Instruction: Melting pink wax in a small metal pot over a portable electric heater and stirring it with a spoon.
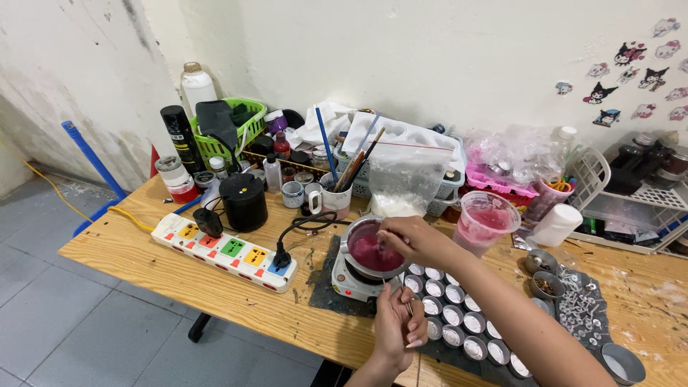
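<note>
A small metal pot (371,251) of pink-red liquid sits on a little electric hotplate (351,281) near the front edge of the wooden surface (143,261). The right hand (414,240) hovers over the pot's rim, fingers pinched on a thin stirring stick dipped into the liquid. The left hand (398,326) is closed around the pot's handle just below the hotplate. Right beside them, rows of small round metal cups (459,319) lie on a dark mat. A clear plastic cup of pink liquid (484,222) stands just behind, and a multi-coloured power strip (228,251) lies to the left with the hotplate's black plug in it. The risk, as I judge it: the pot is light and handle-heavy, so a rough stir or a slipping grip could tip hot liquid onto the hands, the cups or toward the power strip.
</note>
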